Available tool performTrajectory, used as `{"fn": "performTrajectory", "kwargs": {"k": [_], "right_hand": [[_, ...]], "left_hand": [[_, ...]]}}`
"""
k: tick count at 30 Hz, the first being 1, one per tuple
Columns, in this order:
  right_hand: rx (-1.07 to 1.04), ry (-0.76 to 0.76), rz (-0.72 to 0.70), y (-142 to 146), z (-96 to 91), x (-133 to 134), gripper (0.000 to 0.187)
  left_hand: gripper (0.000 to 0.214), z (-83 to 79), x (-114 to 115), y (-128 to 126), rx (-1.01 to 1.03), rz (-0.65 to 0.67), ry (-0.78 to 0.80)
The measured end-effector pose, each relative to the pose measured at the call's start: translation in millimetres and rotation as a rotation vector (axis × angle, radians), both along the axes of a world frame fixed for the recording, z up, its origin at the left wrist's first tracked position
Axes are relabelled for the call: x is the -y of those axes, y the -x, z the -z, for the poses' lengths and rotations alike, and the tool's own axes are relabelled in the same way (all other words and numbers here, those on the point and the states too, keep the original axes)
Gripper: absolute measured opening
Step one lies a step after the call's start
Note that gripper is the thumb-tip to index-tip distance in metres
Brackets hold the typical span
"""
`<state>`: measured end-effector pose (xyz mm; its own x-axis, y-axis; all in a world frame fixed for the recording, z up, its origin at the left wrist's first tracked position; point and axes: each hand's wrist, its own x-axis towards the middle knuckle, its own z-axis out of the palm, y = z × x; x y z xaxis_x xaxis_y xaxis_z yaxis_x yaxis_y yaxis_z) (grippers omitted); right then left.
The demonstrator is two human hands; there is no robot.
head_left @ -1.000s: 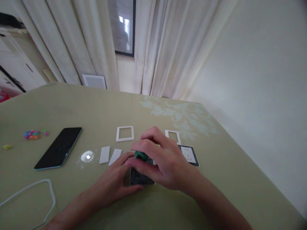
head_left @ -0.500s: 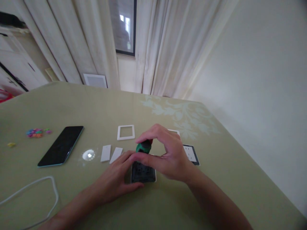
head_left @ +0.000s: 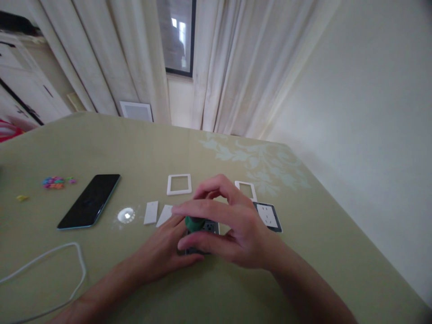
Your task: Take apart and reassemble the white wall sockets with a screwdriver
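Note:
A dark-backed wall socket (head_left: 212,227) lies on the table, partly covered by my hands. My left hand (head_left: 168,245) grips its left side, thumb along the near edge and fingers at the far side. Over the socket, a screwdriver (head_left: 195,224) stands roughly upright with its green handle showing; its tip is out of sight. The thumb and fingers of my right hand (head_left: 229,220) curve loosely around that handle. Just right of this hand is another socket (head_left: 266,215) with a white face and dark border.
Two white frames (head_left: 179,192) (head_left: 254,192) lie beyond my hands. White rectangular plates (head_left: 150,213) sit left of them. Farther left are a phone (head_left: 89,202), small coloured pieces (head_left: 53,182) and a white cable (head_left: 81,263). A wall (head_left: 371,157) borders the table's right side.
My right hand has shifted slightly left and spread its grip on the screwdriver, whose handle now sits lower and farther left. My left hand stays on the socket. The view has shifted slightly.

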<state>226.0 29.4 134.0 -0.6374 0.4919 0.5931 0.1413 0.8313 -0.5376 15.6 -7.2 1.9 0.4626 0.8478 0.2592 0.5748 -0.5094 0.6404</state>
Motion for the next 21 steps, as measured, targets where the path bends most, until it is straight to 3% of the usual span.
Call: {"fn": "performTrajectory", "kwargs": {"k": [4, 14, 21], "right_hand": [[-0.114, -0.054, 0.043, 1, 8.3, -6, 0.031], [-0.138, -0.031, 0.001, -3, 11.1, -18, 0.034], [0.037, 0.043, -0.2, -10, -8.6, -9, 0.04]], "left_hand": [[0.06, -2.2, 1, 1, -0.022, 0.019, 0.002], [0.061, 4.4, -2, 4, -0.029, 0.013, -0.005], [0.053, 1.1, -2, 3, -0.033, 0.022, 0.009]]}}
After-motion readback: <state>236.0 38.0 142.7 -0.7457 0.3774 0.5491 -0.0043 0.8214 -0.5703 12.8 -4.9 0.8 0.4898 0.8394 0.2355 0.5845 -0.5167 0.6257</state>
